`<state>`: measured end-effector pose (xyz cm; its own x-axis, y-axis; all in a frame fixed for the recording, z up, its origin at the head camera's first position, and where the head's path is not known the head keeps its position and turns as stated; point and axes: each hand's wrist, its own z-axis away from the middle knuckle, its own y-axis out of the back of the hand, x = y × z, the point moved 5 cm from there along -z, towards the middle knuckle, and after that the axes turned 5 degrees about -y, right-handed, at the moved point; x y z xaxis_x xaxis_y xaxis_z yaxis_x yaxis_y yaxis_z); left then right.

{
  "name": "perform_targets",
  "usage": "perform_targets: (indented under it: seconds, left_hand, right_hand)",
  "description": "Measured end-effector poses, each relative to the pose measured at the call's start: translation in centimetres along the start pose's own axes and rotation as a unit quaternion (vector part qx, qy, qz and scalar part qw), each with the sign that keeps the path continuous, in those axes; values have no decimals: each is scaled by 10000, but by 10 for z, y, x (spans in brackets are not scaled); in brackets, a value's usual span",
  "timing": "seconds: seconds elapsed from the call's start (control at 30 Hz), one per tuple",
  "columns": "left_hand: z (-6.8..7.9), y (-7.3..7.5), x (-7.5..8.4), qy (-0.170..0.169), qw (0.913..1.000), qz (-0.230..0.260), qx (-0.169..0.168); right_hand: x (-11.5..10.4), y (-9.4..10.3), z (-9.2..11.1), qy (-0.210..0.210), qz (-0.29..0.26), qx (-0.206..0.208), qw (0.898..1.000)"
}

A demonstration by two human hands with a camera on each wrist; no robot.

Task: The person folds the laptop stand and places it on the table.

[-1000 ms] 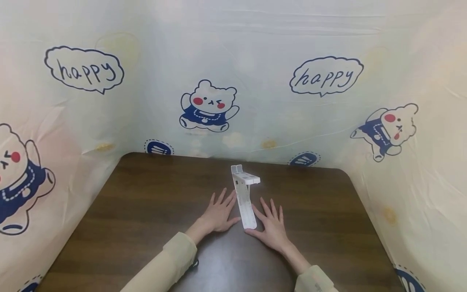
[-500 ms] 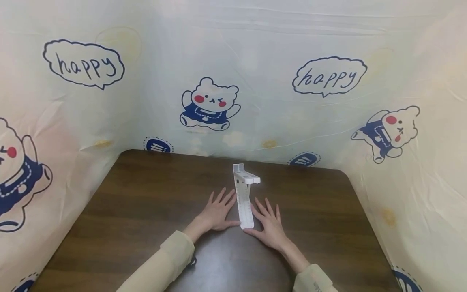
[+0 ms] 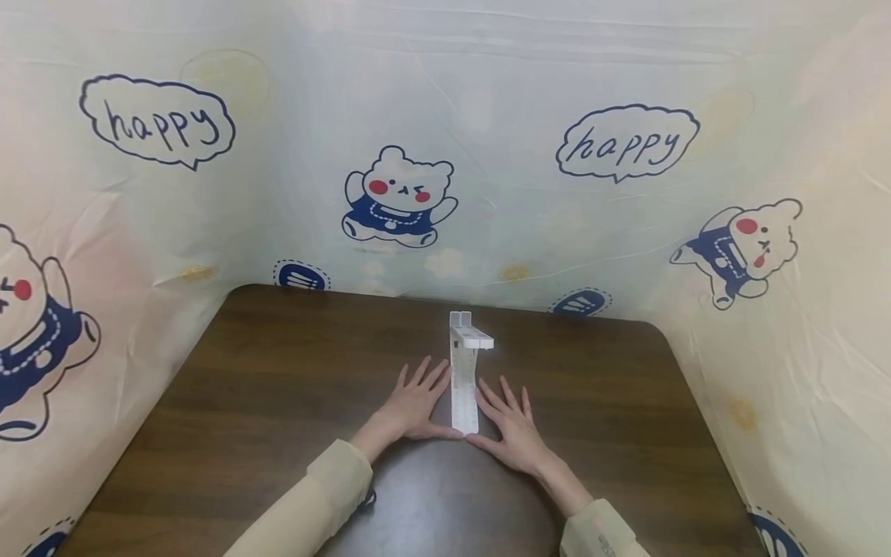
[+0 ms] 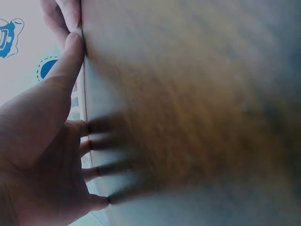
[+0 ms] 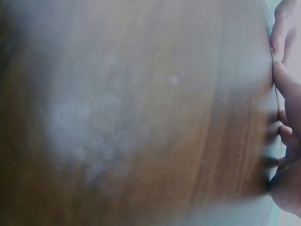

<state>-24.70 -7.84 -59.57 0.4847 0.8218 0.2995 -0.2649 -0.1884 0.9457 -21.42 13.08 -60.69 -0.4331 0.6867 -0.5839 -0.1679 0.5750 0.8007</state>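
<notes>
A white folding stand (image 3: pixel 464 402), with a long flat base and a raised slanted arm, stands on the table in the head view. My left hand (image 3: pixel 411 406) lies along its left side, fingers spread and straight, thumb at the near end of the base. From the right, my right hand (image 3: pixel 517 439) touches the base with its index finger, and its thumb also reaches the near end. Both thumb tips nearly meet there. In the left wrist view the left hand's fingertips (image 4: pixel 101 202) rest on the table. The right wrist view shows the right hand (image 5: pixel 289 141) only at its edge.
The dark brown wooden table (image 3: pixel 278 371) has rounded far corners. A pale cloth (image 3: pixel 501 93) printed with bears and "happy" bubbles hangs behind it and along both sides. Behind the stand, table surface extends to the far edge.
The stand's base has turned a little and now points straight toward me. My left thumb has slid right to its near end, while the right hand has shifted slightly left.
</notes>
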Motion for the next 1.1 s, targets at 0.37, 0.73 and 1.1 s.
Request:
perform_targets:
  seconds: [0.37, 0.73, 1.1]
  left_hand:
    - [1, 7, 5, 72, 9995, -225, -207]
    - [-4, 11, 4, -56, 9992, -332, -207]
    - [-10, 16, 0, -99, 9992, -231, -322]
  right_hand:
    - [16, -12, -2, -88, 141, 48, 9999]
    - [-1, 1, -4, -398, 284, -318, 9983]
    - [-6, 2, -4, -354, 660, -256, 9969]
